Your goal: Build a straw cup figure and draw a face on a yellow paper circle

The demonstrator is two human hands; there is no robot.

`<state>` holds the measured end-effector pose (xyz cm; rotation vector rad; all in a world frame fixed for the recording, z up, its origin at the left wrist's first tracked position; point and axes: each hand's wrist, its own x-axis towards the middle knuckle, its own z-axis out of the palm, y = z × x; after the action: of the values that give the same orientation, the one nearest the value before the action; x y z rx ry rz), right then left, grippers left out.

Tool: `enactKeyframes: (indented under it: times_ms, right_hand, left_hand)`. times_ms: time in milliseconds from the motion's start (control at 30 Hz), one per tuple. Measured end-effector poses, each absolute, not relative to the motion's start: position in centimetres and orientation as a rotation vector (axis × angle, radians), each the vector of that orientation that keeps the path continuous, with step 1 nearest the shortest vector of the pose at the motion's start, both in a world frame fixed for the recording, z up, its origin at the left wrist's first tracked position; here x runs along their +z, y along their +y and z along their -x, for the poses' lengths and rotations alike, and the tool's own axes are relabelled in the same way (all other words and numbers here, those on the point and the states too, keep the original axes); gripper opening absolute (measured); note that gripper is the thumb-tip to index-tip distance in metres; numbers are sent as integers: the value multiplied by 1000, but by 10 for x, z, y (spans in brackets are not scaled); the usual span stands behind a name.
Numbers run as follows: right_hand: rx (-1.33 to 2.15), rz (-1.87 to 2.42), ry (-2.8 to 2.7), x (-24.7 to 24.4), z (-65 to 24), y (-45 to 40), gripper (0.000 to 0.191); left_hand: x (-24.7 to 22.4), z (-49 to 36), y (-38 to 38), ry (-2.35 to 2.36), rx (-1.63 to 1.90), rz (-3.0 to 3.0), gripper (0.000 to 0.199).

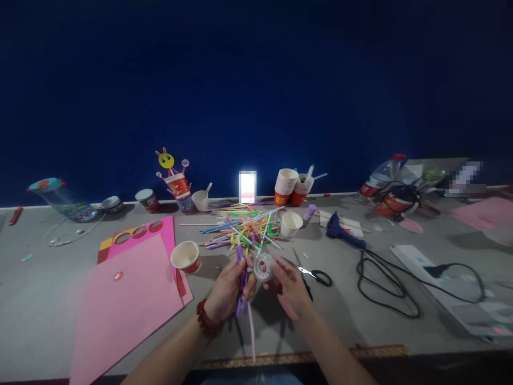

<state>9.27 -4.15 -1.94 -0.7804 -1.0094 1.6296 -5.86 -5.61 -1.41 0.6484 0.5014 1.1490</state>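
Note:
My left hand (229,284) is closed around several purple drinking straws (239,259), which stick out above and below the fingers. A pale pink straw (252,331) hangs down beside them; whether the same hand grips it is hidden. Close against the bundle, my right hand (289,283) pinches a roll of clear tape (263,267) between thumb and fingers. Just beyond both hands lies a heap of coloured straws (248,230). Black-handled scissors (316,275) rest right of my right hand, partly hidden by it.
Paper cups (186,258) and a white cup (291,223) flank the straws. Pink paper sheets (128,305) lie left. A blue glue gun (342,231) with a looped black cord and a power strip (444,289) are on the right. Stacked red cups (284,187) stand behind.

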Motion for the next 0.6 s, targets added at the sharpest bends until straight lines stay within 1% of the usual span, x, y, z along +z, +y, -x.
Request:
enactKeyframes:
  times_ms: [233,367,500,600]
  right_hand:
    - [1494,744,-1309,-33,-103,-48,26]
    - [1516,730,-1374,-21,-114,-44,23]
    - [1422,786,-1428,-5,-122,-44,25]
    - [1398,747,-1436,-1,-124,-46,23]
  left_hand:
    - [-17,62,-55,509,1218,-718,26]
    - [-16,72,-60,683,1311,-1078,28]
    - [-4,84,-71,827,1202,-1512,31]
    - [1,85,-71,738,1162,-1387,32]
